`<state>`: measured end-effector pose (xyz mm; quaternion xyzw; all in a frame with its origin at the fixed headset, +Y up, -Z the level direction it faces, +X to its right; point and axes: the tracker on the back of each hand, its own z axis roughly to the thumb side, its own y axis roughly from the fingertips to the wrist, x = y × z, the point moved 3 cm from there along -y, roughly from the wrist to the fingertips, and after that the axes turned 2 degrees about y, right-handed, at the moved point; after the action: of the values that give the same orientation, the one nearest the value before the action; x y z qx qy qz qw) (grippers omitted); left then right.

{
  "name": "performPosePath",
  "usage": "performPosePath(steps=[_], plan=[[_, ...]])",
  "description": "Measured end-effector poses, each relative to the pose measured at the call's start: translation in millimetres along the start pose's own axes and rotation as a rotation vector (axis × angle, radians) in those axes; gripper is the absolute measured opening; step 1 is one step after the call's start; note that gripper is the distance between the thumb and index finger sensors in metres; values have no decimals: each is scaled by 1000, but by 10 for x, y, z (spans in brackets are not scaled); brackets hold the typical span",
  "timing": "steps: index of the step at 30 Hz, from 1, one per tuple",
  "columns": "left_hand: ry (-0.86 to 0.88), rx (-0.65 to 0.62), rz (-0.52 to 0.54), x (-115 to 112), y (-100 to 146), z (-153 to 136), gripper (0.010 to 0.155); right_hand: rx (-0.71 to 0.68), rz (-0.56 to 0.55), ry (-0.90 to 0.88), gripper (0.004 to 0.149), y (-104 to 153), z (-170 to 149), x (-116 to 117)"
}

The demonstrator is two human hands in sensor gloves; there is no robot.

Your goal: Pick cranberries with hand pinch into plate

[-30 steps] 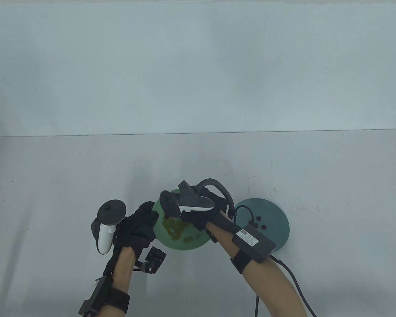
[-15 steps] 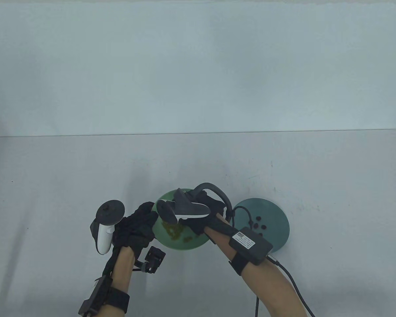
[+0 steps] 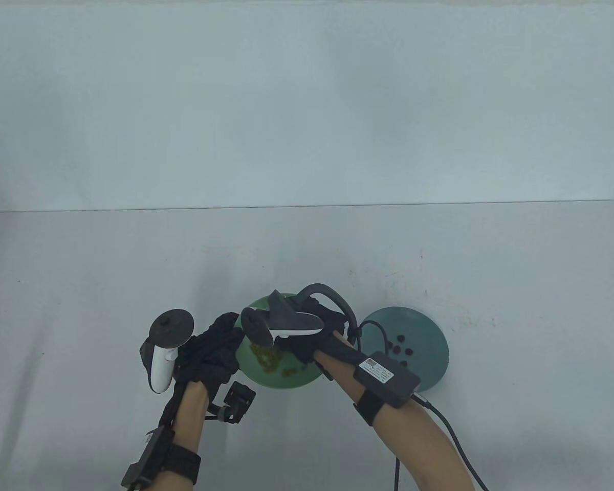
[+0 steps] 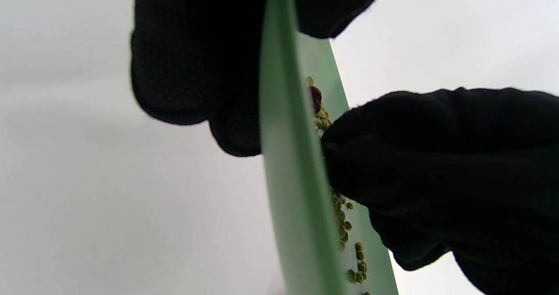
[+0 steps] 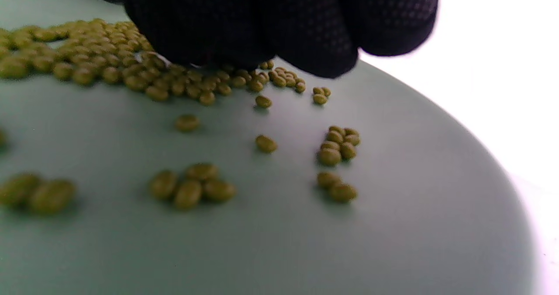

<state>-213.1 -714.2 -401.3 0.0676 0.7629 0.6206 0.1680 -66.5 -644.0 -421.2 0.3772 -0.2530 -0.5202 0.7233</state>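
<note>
A light green plate holds a heap of small green beans mixed with cranberries. One dark red cranberry shows among the beans in the left wrist view. My left hand grips the plate's left rim, with fingers on its outer side. My right hand reaches down into this plate and its fingertips press together onto the beans. Whatever lies between them is hidden. A dark teal plate to the right holds several cranberries.
The two plates sit side by side near the table's front edge. A cable runs from my right wrist unit off the bottom edge. Bare grey table lies behind and to both sides.
My right hand has moved slightly left and lower into the light green plate, covering more of the beans. My left hand has stayed on the rim.
</note>
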Motion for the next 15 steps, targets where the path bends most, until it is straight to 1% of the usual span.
performPosePath(steps=[8, 12, 15], plan=[[9, -2, -2, 0, 4, 2, 55, 0, -7, -13, 47, 25, -40, -52], [7, -1, -1, 2, 8, 2, 55, 14, -46, -47, 47, 107, -126, -192], [3, -1, 3, 9, 8, 1, 55, 26, -76, -55, 47, 225, -225, -321]])
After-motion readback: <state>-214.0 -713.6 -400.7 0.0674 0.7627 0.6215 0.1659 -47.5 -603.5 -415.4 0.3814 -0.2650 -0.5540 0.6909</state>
